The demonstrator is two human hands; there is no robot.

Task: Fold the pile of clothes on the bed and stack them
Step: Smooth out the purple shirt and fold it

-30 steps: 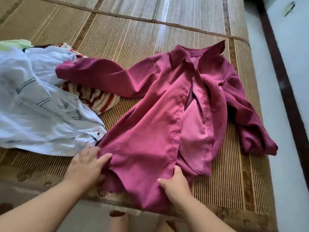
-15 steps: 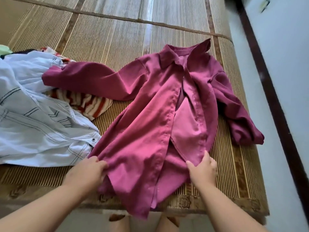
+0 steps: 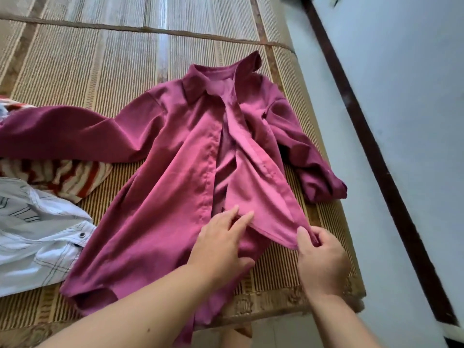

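Observation:
A magenta long-sleeved shirt (image 3: 175, 177) lies front-up on the bamboo mat, collar away from me, its front unbuttoned. My right hand (image 3: 322, 257) pinches the lower corner of the shirt's right front panel near the hem. On the hem just left of that panel rests my left hand (image 3: 221, 244), fingers spread and pressing the cloth down. One sleeve stretches out to the left; the other is bunched at the mat's right edge. A white denim garment (image 3: 37, 234) and a red-striped cloth (image 3: 70, 177) lie at the left, partly under the left sleeve.
The woven bamboo mat (image 3: 100, 71) covers the bed, with its near edge just below the shirt hem and its right edge beside the bunched sleeve. A pale floor and a dark wooden strip (image 3: 376, 151) run along the right.
My left hand has moved right from the shirt's left hem to its middle. My right hand has shifted right and taken hold of the right front panel's corner. The view has swung right.

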